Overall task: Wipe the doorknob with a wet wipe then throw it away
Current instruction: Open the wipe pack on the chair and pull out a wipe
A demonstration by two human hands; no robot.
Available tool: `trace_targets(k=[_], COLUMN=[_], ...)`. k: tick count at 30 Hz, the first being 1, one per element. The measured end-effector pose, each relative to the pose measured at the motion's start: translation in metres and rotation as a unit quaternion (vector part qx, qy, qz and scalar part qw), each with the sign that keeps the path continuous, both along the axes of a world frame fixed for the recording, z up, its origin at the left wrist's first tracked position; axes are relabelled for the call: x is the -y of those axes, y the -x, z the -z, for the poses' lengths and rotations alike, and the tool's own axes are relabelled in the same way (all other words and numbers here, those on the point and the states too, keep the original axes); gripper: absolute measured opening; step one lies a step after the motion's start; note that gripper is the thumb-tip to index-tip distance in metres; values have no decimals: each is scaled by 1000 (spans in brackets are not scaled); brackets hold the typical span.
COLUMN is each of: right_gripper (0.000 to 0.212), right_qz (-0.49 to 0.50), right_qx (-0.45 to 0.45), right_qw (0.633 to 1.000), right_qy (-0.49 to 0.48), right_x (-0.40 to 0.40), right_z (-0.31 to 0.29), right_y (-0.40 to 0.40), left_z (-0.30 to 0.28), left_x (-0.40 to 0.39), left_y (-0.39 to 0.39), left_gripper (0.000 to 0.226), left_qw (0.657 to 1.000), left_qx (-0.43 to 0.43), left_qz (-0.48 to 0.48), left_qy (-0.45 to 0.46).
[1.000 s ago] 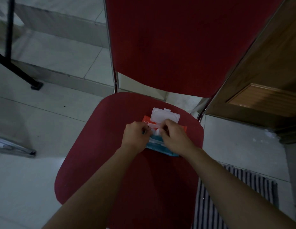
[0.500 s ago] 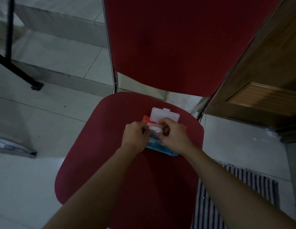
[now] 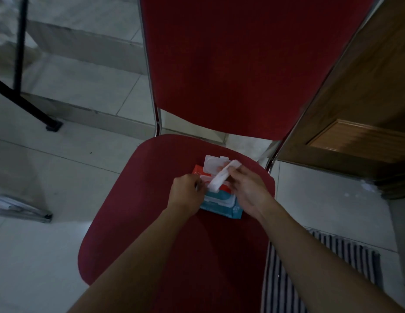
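A blue and orange wet wipe pack lies on the red chair seat, its clear plastic lid flipped open toward the backrest. My right hand pinches a white wet wipe that stretches up and to the right out of the pack's opening. My left hand presses down on the pack's left edge. No doorknob is in view.
The red chair's backrest fills the top centre. A wooden door stands at the right. A striped mat lies on the tiled floor at lower right. Black metal legs stand at the far left.
My right hand has drawn the wipe up and to the right out of the pack; before, both hands were bunched over the opening. The left hand stays on the pack.
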State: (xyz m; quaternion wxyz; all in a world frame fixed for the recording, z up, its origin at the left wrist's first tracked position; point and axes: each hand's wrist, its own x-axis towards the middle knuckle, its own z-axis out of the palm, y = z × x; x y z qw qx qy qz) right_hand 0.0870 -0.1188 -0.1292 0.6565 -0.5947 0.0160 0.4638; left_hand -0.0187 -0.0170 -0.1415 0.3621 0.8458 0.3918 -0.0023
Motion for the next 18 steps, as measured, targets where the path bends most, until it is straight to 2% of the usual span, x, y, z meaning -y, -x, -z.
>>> trace_targets(k=[1,3,7,10,13,14,16,18], right_gripper=[20,21,22,23,23,23,22,23], right_qz=[13,-15,-26,-17,-22,-20,-7,1], right_qx=[-36,-46,-16,28,80,96,121,134], right_qw=[999,999,999,999,996,995,993,991], right_qy=[-18,-7,11,25,24,23,14,-6], right_x=[0,1,7,14,21,24,30,37], right_z=[-3,-11,-26,-51,-90,-109,-145,-178], right_y=[-3,-8,-5,-2,2,2,1,0], left_z=[-1,-4,-27,-60,-104,-123,-161,-195], left_x=[0,0,-2,1,7,8,10,11], left_y=[0,-1,-7,-10,-13,-15,-18,-21], left_gripper=[15,18,37,44,28,20,7,14], left_qw=[1000,1000,996,989,947,937,937,936], left_qx=[0,-3,-22,31,139,157,167,177], left_qz=[3,15,14,-4,-25,-17,20,49], left_qy=[1,16,89,142,289,311,306,300])
